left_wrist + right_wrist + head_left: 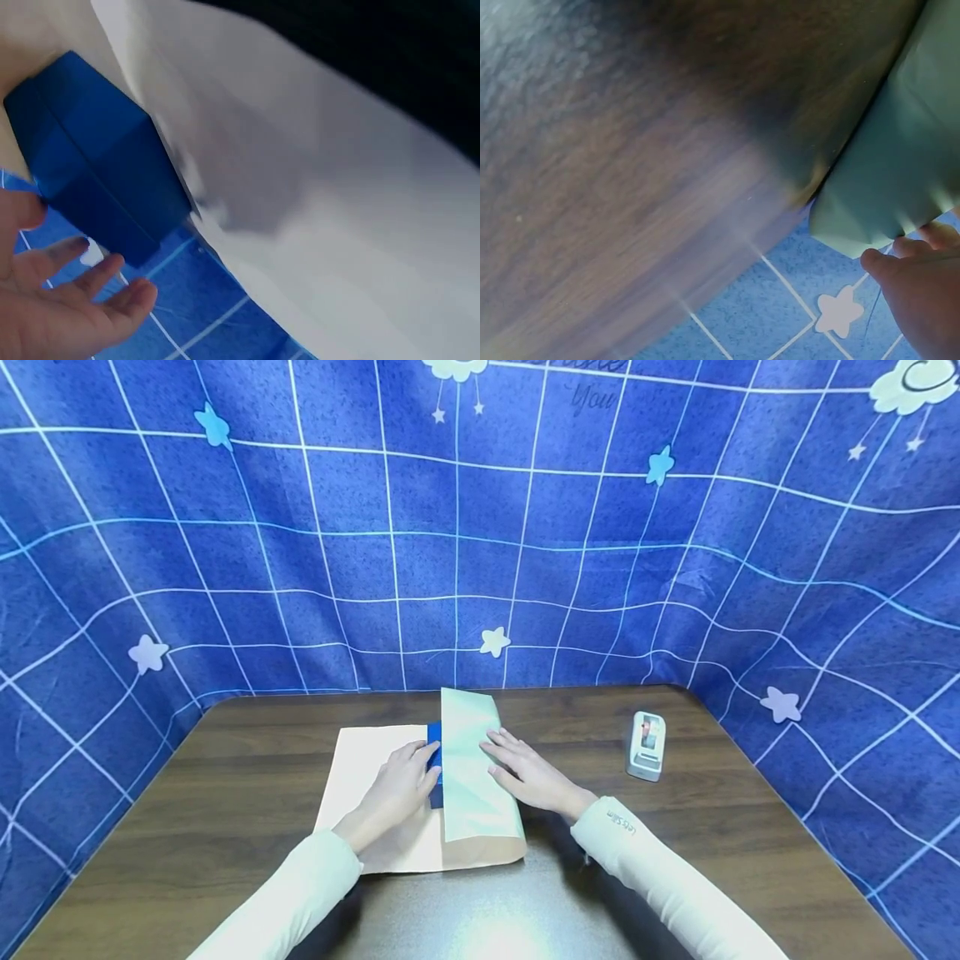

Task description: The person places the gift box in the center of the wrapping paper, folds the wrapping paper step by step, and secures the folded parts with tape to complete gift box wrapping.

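Note:
A blue box point(105, 150) lies on a sheet of wrapping paper point(476, 768), pale cream on its inner side and mint green on its outer side. The right part of the sheet is folded over the box, so only a blue strip shows in the head view. My left hand point(401, 785) is at the box's left side, fingers spread and thumb near it; contact is hard to tell. With extended fingers, my right hand point(532, 774) rests on the mint flap's right side. In the right wrist view its fingertips lie along the green paper point(900, 165).
A small white dispenser-like device point(647, 746) stands on the brown wooden table point(255, 793), to the right of the paper. Behind and beside the table hangs a blue curtain point(420, 568) with a white grid and stars.

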